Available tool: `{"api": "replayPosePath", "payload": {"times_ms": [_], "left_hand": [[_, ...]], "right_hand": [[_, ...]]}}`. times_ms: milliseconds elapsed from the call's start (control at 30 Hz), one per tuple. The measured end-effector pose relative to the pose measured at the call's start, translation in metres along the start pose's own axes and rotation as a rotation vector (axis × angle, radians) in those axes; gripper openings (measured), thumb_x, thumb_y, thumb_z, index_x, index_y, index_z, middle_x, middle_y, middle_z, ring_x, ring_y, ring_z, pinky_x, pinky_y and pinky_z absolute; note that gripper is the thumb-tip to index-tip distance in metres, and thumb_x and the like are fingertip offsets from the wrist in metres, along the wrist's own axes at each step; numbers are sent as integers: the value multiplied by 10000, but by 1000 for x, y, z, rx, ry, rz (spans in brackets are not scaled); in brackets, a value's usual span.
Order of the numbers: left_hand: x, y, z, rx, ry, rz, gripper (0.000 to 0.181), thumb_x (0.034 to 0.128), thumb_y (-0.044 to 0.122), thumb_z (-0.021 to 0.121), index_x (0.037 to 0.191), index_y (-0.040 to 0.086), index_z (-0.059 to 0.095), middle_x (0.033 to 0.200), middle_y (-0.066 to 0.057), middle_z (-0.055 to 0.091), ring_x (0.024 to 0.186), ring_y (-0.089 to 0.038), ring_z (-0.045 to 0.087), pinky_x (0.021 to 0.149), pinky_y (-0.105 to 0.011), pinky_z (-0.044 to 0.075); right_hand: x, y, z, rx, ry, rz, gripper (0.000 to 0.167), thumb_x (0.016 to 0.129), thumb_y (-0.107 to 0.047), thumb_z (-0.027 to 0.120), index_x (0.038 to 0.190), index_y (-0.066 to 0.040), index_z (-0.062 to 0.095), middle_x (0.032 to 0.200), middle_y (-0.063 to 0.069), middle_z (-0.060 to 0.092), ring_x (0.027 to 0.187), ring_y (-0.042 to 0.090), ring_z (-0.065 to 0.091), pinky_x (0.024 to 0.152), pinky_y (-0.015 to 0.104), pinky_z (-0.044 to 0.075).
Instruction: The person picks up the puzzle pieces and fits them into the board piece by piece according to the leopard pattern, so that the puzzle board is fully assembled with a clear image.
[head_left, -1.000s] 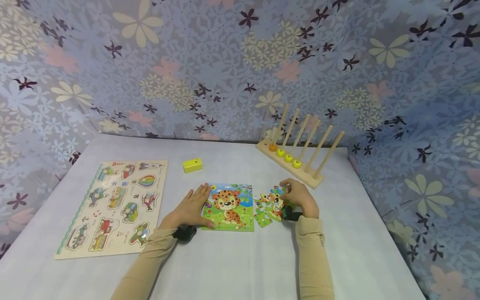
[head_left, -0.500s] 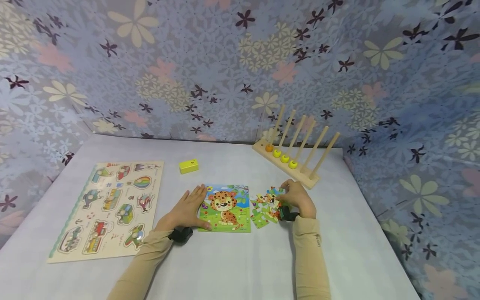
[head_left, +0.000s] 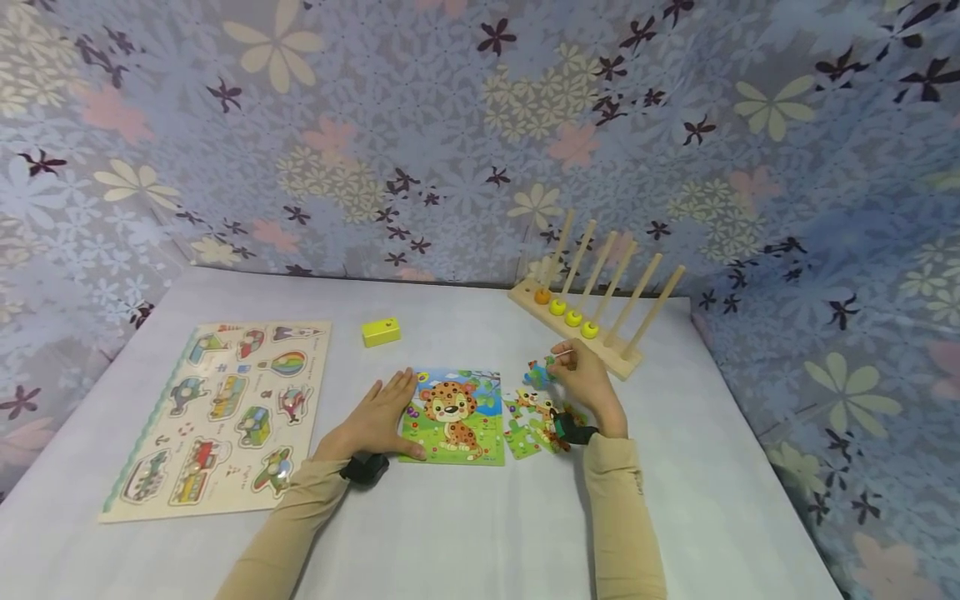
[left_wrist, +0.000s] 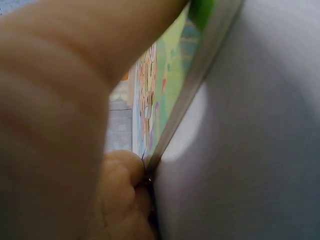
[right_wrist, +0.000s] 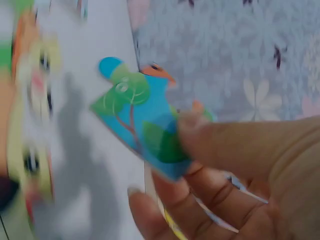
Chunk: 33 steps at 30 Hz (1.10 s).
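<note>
My right hand (head_left: 590, 385) pinches a blue jigsaw piece (right_wrist: 127, 105) with green leaves between thumb and fingers, lifted off the table. Thin pale and yellow edges show behind the curled fingers in the right wrist view; what they belong to is unclear. Below this hand lie jigsaw pieces (head_left: 522, 437) with a cartoon animal, partly hidden by the wrist. To their left is a square leopard puzzle (head_left: 459, 417). My left hand (head_left: 372, 421) rests along its left edge, fingers extended and thumb (left_wrist: 65, 75) spread toward the near corner.
A wooden board with vehicle shapes (head_left: 225, 408) lies at the left. Behind the leopard puzzle sits a yellow block (head_left: 381, 332). A wooden peg stand (head_left: 585, 329) with orange and yellow beads is beyond my right hand. Flowered cloth (head_left: 450, 125) rises behind the table.
My right hand has drawn the blue piece up and away from the other animal pieces, toward the back of the table. My left hand stays at the leopard puzzle's edge.
</note>
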<state>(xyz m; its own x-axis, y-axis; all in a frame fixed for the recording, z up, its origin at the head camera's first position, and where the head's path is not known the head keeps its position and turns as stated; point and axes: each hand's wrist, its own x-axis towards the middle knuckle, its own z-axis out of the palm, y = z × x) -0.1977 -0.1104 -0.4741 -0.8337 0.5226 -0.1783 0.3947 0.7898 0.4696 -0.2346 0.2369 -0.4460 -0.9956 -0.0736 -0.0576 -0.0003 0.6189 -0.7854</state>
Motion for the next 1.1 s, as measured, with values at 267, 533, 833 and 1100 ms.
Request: {"api": "replayPosePath", "payload": {"times_ms": [267,533,833,1100], "left_hand": [[1,0,0,2,1,-1,1220,712,517,800,1523,-66,98,1615,-233,50,1507,-386,55,1218,-574,43],[2,1,0,-1,-3,4,1220,713,523,797,1523,-65,98,1614,-233,46,1508,-384,51,1218,-572,39],[1,0,2,13,0,10,1216,716,523,795,1523,-66,102,1615,-232,54,1509,-382,55,1218,-573,49],[0,-1,0,11,5,8,1216,717,517,798,1524,-65,99,1616,-231,56,1508,-383,57,1218,-575,49]], "right_hand": [[2,-29,38,154,-45,-123,152,939,-139,635,1060,-46,638,1026,139,674,879,218,634,739,284,518],[2,-42,68,142,-75,-164,111,923,-114,652,1020,-60,662,960,96,693,822,175,637,704,279,521],[1,-42,78,60,-108,-177,91,922,-116,655,1009,-93,661,947,62,678,836,161,623,712,290,528],[2,-44,80,-9,-117,-184,153,897,-127,688,1046,-106,664,1012,74,677,878,185,615,763,326,537]]}}
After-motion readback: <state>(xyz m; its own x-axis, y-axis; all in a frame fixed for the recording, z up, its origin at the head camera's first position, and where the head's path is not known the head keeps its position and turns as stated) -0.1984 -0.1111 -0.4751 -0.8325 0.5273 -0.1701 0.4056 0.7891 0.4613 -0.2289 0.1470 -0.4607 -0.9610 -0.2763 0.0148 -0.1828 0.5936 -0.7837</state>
